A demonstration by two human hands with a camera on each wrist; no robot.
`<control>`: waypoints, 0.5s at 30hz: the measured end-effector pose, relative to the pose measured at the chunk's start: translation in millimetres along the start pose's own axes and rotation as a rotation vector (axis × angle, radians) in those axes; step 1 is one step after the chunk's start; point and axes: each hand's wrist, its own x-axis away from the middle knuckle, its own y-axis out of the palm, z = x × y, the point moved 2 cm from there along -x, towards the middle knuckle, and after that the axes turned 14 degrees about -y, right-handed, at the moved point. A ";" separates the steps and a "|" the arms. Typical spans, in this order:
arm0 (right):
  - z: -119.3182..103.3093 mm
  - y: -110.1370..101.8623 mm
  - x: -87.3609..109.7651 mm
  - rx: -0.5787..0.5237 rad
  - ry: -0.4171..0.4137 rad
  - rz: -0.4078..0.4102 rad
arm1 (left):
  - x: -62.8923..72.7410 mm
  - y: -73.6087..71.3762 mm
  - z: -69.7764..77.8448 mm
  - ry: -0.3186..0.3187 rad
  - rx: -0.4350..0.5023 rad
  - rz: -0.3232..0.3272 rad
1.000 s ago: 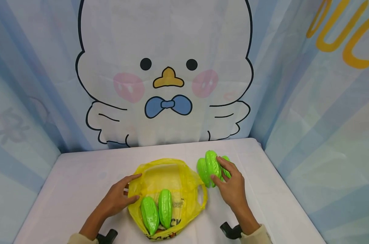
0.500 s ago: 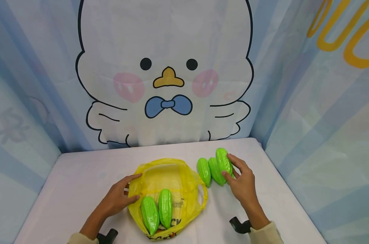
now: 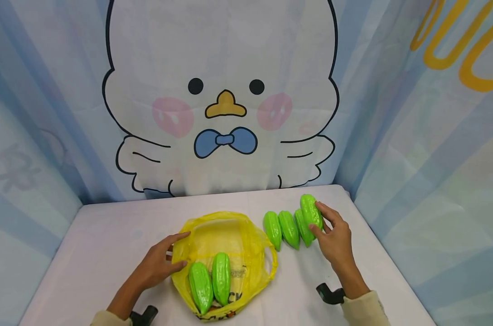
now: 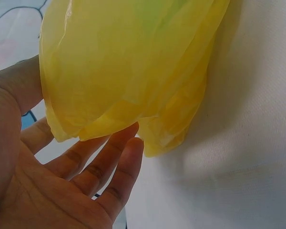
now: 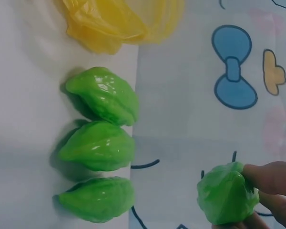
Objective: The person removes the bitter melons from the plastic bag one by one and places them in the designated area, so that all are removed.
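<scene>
My right hand (image 3: 337, 240) grips a glossy, ridged green bitter melon (image 3: 311, 211), thumb on one side and fingers on the other. It is raised at the right end of a row of similar bitter melons (image 3: 289, 229) on the table, partly covering the nearest one in the head view. In the right wrist view the held melon (image 5: 226, 194) appears end-on, apart from the three lying there. My left hand (image 3: 158, 264) holds the left rim of a yellow plastic bag (image 3: 250, 235), its thumb partly hidden behind the film (image 4: 119, 62). Inside the bag lie two bitter melons (image 3: 221, 278).
A white cloth covers the table (image 3: 120, 226). Behind it hangs a curtain (image 3: 226, 172) printed with a cartoon bird, and more curtain encloses both sides. The bag's loop handle (image 3: 273, 262) sticks out toward the melon row. Black wrist mounts (image 3: 330, 294) show beneath the hands.
My right hand has moved rightward with its bitter melon, passing over the row and uncovering the melons on the table. My left hand and the bag have stayed in place.
</scene>
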 end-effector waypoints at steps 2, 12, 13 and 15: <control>2.0 -2.2 -1.2 0.005 0.009 0.003 | 0.4 0.0 -0.3 -0.001 0.000 0.002; 13.8 -12.5 -7.4 0.003 0.078 0.021 | 1.3 -0.2 0.9 -0.004 0.005 0.004; 15.0 -13.5 -8.1 0.003 0.085 0.021 | 1.2 -0.3 0.9 -0.003 0.005 0.005; 17.8 -15.5 -9.3 0.008 0.096 0.023 | 1.0 -0.5 0.5 -0.002 0.005 0.006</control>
